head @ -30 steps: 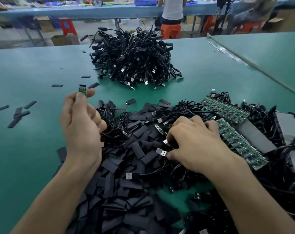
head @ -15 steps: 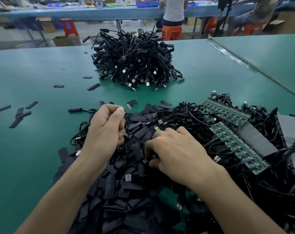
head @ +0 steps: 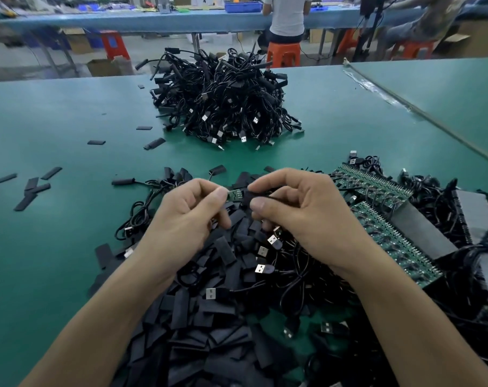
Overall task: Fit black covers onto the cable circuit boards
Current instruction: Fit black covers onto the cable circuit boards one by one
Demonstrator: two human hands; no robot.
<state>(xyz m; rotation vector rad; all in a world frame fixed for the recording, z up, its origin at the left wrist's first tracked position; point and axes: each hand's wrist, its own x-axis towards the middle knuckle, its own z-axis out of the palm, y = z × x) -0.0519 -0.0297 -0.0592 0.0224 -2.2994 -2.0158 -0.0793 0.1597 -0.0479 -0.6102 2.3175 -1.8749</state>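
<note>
Head view: loose black covers (head: 203,339) pile over the table (head: 55,247) at 6 o'clock; dead centre the left hand (head: 187,216) pinches a small green circuit board (head: 235,194), markings too small to read, its right end meeting a black cover (head: 249,195) pinched by the right hand (head: 301,216); tangled cables (head: 223,107) heap at 12 o'clock.

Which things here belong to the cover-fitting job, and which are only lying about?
In use: left hand, circuit board, right hand, black cover, cover pile, cable heap.
Lying about: stray covers, orange stool, blue bin.
</note>
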